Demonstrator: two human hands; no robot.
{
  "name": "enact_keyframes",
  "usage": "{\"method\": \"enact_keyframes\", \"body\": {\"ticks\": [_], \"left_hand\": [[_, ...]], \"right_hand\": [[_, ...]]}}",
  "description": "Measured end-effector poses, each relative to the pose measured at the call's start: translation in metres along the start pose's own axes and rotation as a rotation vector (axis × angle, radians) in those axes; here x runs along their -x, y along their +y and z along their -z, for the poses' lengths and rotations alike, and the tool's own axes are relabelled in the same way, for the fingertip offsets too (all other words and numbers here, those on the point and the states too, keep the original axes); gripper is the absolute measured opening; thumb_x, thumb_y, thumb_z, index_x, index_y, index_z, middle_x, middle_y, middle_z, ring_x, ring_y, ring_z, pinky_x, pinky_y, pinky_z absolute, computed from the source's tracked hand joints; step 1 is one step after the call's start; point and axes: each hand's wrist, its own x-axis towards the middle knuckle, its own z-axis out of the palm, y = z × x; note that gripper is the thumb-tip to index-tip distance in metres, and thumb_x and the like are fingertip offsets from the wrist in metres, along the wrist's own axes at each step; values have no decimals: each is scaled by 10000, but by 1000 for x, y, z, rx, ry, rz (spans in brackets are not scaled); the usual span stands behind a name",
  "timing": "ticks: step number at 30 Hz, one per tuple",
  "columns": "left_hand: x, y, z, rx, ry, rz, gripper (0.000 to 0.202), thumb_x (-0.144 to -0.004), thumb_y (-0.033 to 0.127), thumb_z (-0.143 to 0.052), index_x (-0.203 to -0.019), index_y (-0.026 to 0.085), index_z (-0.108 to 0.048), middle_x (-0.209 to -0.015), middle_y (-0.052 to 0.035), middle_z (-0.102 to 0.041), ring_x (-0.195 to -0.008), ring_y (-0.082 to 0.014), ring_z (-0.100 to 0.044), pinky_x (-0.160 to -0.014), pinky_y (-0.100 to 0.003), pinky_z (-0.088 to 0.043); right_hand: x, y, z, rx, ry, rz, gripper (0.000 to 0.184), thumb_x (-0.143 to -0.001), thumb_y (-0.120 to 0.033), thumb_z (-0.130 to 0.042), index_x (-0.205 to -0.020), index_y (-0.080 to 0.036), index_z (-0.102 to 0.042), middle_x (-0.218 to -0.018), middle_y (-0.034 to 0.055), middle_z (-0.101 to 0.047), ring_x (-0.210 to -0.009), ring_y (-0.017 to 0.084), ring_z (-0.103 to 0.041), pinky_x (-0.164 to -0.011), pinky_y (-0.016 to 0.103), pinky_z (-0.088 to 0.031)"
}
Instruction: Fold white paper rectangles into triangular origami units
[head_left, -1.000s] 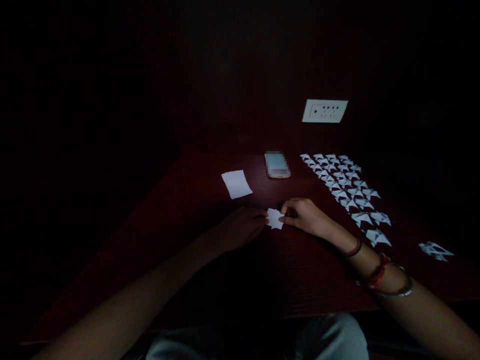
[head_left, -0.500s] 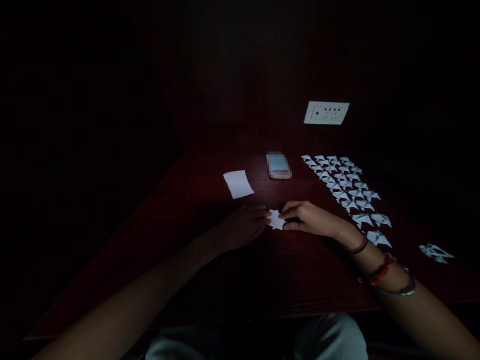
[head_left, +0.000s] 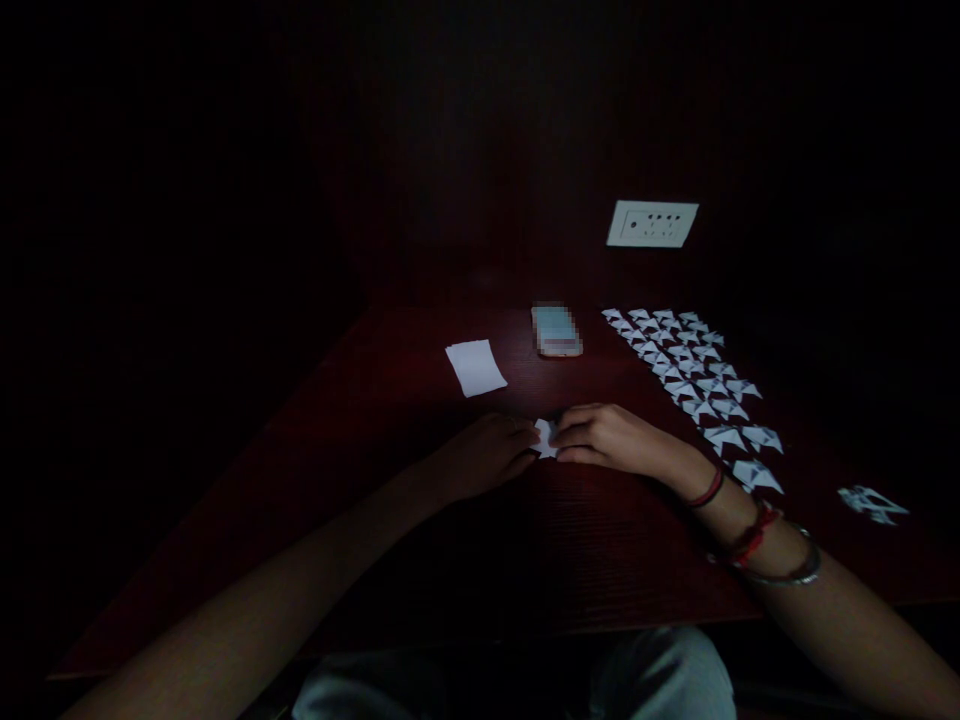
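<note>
In the head view, we have a small paper piece [head_left: 546,439] out on the middle of the dark red surface [head_left: 360,580], between our two hands. It is white, with several pointed corners showing, and creases shade its face; our fingers hide both of its ends. Our left hand [head_left: 484,457] has its fingertips clamped on the end toward the surface's left edge. Our right hand [head_left: 611,438] closes its fingertips over the opposite end, thumb on the side toward the near edge.

Beyond our hands, toward the far edge, lies a short stack of white sheets [head_left: 477,368], and right of it a phone [head_left: 556,330], its screen blurred. Rows of folded paper shapes [head_left: 681,371] run from the far edge down the right part of the surface, the nearest ones close beside our right wrist, which wears bracelets [head_left: 757,540]. One tangled-looking folded piece [head_left: 872,503] lies apart, toward the near right corner. A socket plate [head_left: 652,224] sits on the wall above the far edge. Our knees [head_left: 664,675] show below the near edge.
</note>
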Motion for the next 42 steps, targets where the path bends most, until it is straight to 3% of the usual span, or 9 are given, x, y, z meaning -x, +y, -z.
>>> {"method": "enact_keyframes", "body": {"ticks": [18,27,32,36,42], "left_hand": [[9,-1,1,2,-32,-62,275,-849,210,-400,-1114,169,-458,-1173,-82,-466,-1124,-187,-380,-933,-356,-328],[11,3,6,17,-104,-60,363,-853,213,-382,-1213,171,-352,-1274,-57,-370,-1204,-198,-265,-968,-359,-287],[10,4,7,24,-192,-30,352,-861,218,-356,-1213,219,-353,-1305,-19,-326,-1219,-197,-234,-995,-368,-229],[9,3,8,33,-222,-20,374,-864,216,-339,-1235,246,-310,-1325,-2,-289,-1215,-196,-246,-1002,-384,-199],[9,5,10,26,-232,27,354,-855,228,-362,-1209,254,-349,-1330,11,-278,-1233,-235,-185,-975,-385,-244]], "right_hand": [[-6,3,-8,-246,61,-89,180,-816,-177,-414,-811,-131,-588,-764,39,-557,-685,106,-505,-649,224,-393],[-8,4,-9,-267,28,-123,171,-805,-145,-402,-797,-119,-571,-786,49,-576,-722,112,-513,-686,233,-387],[-4,4,-6,-348,-10,-95,126,-775,-161,-460,-826,-123,-568,-789,33,-550,-693,96,-498,-635,211,-382],[-3,0,-2,-308,-5,-65,120,-740,-205,-535,-825,-135,-585,-807,31,-541,-708,104,-500,-642,214,-382],[-4,-6,-1,-202,12,-29,154,-810,-174,-429,-818,-135,-578,-850,46,-544,-735,108,-508,-684,219,-390]]}}
